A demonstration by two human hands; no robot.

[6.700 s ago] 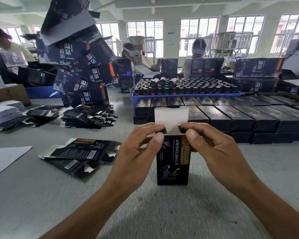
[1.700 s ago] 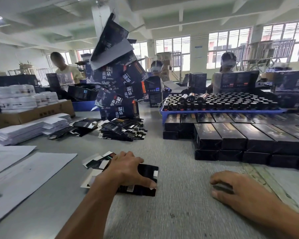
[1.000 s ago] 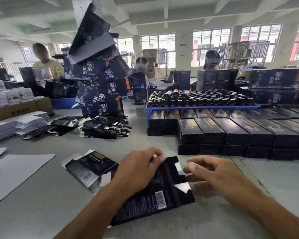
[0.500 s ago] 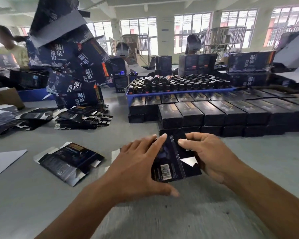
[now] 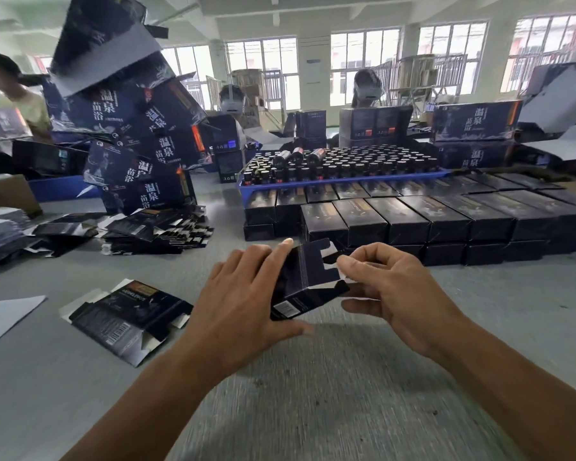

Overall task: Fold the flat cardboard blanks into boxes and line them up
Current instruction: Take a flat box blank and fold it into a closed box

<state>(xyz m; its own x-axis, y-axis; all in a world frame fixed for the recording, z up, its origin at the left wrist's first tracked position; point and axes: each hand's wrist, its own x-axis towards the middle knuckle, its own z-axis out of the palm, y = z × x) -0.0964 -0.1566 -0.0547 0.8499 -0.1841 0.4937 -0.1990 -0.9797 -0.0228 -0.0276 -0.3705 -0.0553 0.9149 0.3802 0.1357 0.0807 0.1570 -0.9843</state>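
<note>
**Dark cardboard is popping from flat sheet into a sleeve**

Dark card is taking shape between my palms. From the head camera, the blank (image 5: 305, 284) that was lying flat under my fingers half a second ago is now lifted clear of the grey table (image 5: 313, 394) and opening into a tube, its end flaps standing up. My left hand (image 5: 243, 304) is gripping its near side, fingers straight along the panel and thumb beneath; my right hand (image 5: 386, 284) is pinching a flap at the far end. That tells me squaring-up is underway, with the end flaps not yet tucked. The next flat blank (image 5: 127, 314) is waiting just to my left, and the row of finished boxes (image 5: 413, 221) is sitting beyond my hands.
</note>
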